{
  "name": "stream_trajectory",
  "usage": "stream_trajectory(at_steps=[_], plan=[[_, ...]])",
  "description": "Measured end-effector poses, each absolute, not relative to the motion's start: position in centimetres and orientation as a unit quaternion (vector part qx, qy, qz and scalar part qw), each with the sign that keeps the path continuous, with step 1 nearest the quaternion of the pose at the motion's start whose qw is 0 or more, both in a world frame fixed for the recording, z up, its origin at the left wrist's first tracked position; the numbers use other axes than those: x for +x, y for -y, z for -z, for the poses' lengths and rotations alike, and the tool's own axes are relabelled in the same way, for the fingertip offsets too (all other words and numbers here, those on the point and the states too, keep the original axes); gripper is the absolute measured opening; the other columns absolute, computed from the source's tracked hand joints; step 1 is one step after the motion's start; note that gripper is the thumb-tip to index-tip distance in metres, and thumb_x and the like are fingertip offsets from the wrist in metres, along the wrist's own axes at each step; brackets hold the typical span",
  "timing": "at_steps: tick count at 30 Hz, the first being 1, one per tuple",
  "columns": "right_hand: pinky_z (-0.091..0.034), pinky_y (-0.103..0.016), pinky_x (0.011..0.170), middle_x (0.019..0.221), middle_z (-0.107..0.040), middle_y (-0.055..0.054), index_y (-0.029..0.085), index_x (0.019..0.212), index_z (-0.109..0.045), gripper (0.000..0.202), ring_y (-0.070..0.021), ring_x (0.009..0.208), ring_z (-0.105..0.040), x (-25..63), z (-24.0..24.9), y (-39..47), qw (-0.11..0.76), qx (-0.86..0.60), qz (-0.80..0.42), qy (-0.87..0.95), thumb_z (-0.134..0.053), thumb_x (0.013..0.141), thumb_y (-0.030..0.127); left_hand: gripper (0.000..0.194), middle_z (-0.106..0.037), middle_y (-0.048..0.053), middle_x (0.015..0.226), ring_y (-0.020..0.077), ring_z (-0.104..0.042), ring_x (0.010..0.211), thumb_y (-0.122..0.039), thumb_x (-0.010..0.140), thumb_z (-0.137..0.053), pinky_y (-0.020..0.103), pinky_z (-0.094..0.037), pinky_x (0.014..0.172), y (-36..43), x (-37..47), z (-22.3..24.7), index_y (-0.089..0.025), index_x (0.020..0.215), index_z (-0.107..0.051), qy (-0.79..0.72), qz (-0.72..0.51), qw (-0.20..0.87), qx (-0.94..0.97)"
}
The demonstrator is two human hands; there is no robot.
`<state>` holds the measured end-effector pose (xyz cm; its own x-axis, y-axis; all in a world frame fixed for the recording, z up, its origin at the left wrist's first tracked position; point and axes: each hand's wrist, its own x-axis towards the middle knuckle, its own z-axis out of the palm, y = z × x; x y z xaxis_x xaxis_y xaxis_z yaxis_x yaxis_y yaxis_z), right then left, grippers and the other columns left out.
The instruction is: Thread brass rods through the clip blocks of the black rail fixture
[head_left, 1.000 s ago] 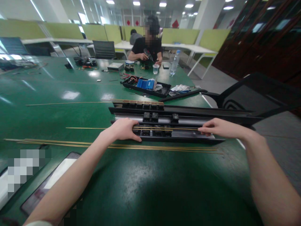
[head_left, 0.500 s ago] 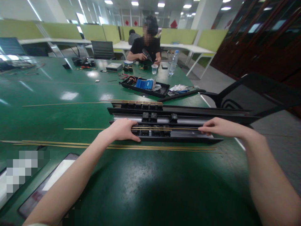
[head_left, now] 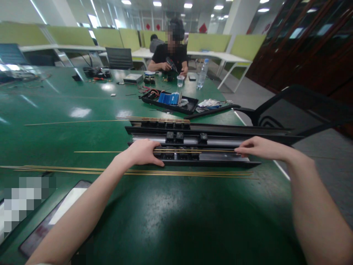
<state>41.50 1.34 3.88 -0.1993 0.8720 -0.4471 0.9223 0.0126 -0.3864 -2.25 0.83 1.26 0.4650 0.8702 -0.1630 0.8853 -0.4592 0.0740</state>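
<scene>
My left hand (head_left: pixel 145 152) grips the left end of the nearest black channel (head_left: pixel 220 163), its thumb and fingers on either side. Inside that channel sit several small black blocks (head_left: pixel 182 153), with thin brass rods (head_left: pixel 190 150) lying over them. One rod runs on to the right, where my right hand (head_left: pixel 249 146) pinches its end. Behind lies a second channel (head_left: pixel 190 140) holding three black blocks, and a third one farther back with more blocks and rods on top. Several loose brass rods (head_left: pixel 193 174) lie on the green table in front of the nearest channel.
A black tray (head_left: pixel 190 107) with a blue item, white gloves (head_left: pixel 208 105), a bottle (head_left: pixel 202 73) and a cup (head_left: pixel 180 81) stand farther back. Across the table a person (head_left: pixel 171 55) holds a power tool. A phone (head_left: pixel 55 217) lies at lower left; a chair (head_left: pixel 300 106) is at right.
My right hand has shifted very slightly to the right with the rod end. My left hand stays on the channel.
</scene>
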Motion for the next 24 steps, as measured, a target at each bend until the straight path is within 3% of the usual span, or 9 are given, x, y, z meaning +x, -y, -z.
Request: stream_trajectory(at_steps=[8, 13, 24], plan=[[-0.046, -0.034, 0.073, 0.091, -0.077, -0.005, 0.021, 0.094, -0.077, 0.044, -0.0258, 0.083, -0.067, 39.4, -3.2, -1.6, -0.038, 0.594, 0.266, -0.758, -0.058, 0.086, 0.061, 0.076, -0.076, 0.010, 0.106, 0.0332, -0.071, 0.097, -0.082, 0.065, -0.062, 0.037, -0.053, 0.079, -0.8, -2.2, -1.2, -0.023, 0.112, -0.069, -0.514, 0.050, 0.073, 0.853], [-0.045, -0.032, 0.072, 0.085, -0.076, -0.003, 0.021, 0.086, -0.075, 0.042, -0.0235, 0.080, -0.067, 33.6, -1.2, -0.9, -0.144, 0.545, 0.247, -0.788, -0.053, 0.091, 0.057, 0.077, -0.076, 0.011, 0.105, 0.0341, -0.071, 0.097, -0.082, 0.065, -0.062, 0.038, -0.053, 0.079, -0.8, -2.1, -1.4, -0.022, 0.113, -0.070, -0.516, 0.054, 0.072, 0.852], [-0.043, -0.030, 0.064, 0.073, -0.072, -0.002, 0.019, 0.078, -0.071, 0.037, -0.0190, 0.069, -0.063, 29.3, 0.4, -0.1, -0.224, 0.501, 0.296, -0.782, -0.058, 0.091, 0.051, 0.078, -0.076, 0.010, 0.109, 0.0337, -0.070, 0.100, -0.081, 0.065, -0.063, 0.038, -0.054, 0.082, -0.8, -2.0, -1.2, -0.024, 0.118, -0.070, -0.521, 0.058, 0.073, 0.848]])
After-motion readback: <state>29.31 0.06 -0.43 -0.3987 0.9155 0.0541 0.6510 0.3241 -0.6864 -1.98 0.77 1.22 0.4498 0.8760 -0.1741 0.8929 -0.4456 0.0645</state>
